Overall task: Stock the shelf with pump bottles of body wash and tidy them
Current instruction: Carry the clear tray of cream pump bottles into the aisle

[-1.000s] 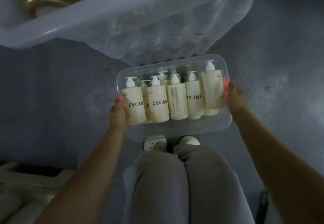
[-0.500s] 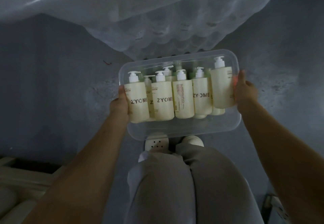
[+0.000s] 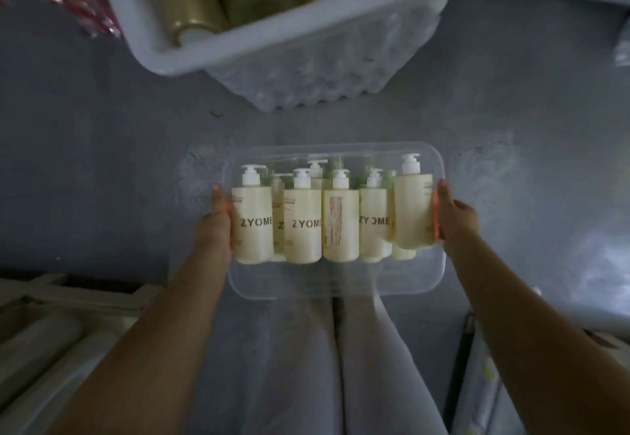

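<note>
A clear rectangular plastic tub (image 3: 335,289) is held over a grey floor (image 3: 102,162), just beyond the person's legs in pale trousers (image 3: 306,366). The left hand (image 3: 216,226) grasps the tub's left side and the right hand (image 3: 455,220) grasps its right side. Inside, cream-coloured pump bottles (image 3: 303,226) with white pumps stand upright, packed close, several marked ZYOME. Farther away sits a white plastic basket (image 3: 289,42) holding other bottles.

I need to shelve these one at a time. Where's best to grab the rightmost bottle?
Take the rightmost bottle by its shoulder, just below the pump, probably coming from the open face of the bin. It pokes out past its row, so its top is free, while the bin wall and the neighbouring bottle hem its sides.
</note>
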`<action>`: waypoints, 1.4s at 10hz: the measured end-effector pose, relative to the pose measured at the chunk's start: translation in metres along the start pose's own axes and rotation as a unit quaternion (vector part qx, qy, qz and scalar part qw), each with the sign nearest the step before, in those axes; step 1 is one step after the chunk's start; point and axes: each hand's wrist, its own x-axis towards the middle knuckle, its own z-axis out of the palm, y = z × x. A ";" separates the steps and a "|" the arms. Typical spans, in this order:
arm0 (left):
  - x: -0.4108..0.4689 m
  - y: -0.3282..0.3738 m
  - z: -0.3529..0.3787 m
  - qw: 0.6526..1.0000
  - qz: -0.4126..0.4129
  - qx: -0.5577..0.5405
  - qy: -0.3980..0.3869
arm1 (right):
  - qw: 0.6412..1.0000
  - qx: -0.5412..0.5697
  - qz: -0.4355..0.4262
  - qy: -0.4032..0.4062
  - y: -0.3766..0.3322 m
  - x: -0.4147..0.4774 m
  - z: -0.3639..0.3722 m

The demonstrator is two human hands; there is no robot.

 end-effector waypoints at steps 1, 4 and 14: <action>-0.077 0.013 -0.043 0.999 0.008 0.033 -0.003 | 1.000 -0.011 0.016 -0.002 0.006 -0.074 -0.053; -0.270 0.043 -0.147 0.987 0.115 0.113 -0.018 | 0.998 -0.006 -0.055 0.029 0.044 -0.272 -0.188; -0.358 0.167 -0.008 0.708 0.385 0.537 -0.250 | 0.893 0.303 0.246 0.223 0.153 -0.420 -0.156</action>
